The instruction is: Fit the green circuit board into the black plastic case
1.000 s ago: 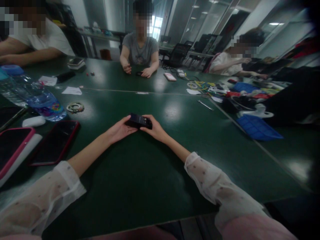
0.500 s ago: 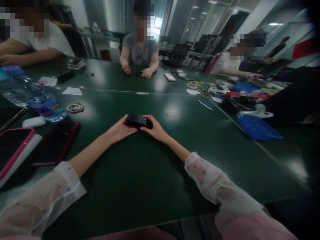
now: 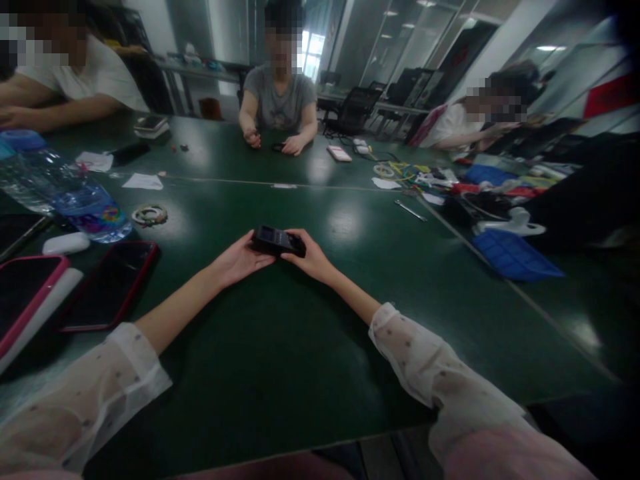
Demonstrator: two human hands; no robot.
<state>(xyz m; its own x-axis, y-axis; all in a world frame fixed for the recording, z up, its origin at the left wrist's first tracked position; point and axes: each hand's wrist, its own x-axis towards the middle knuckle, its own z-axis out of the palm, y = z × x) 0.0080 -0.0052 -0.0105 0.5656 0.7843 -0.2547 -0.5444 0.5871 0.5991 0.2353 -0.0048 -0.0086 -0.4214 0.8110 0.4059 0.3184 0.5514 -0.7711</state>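
Observation:
A small black device [image 3: 275,241] with a grey screen at its left end and what look like small buttons beside it lies across both hands above the green table [image 3: 295,347]. My left hand [image 3: 240,259] supports its left end, with the palm turned up and the fingers reaching underneath. Around the right end, my right hand [image 3: 311,257] is closed, its thumb on the near side. The exact kind of device is too small to make out.
To the left are phones [image 3: 110,287], a white case [image 3: 66,244], water bottles [image 3: 93,207] and a ring-shaped coil [image 3: 150,215]. A wrench [image 3: 410,211], blue tray [image 3: 517,255] and jumbled cables [image 3: 405,175] lie to the right. Several people sit around the table.
My hands and the black device have stayed almost still. The person at the right has raised their hands from the table toward their head.

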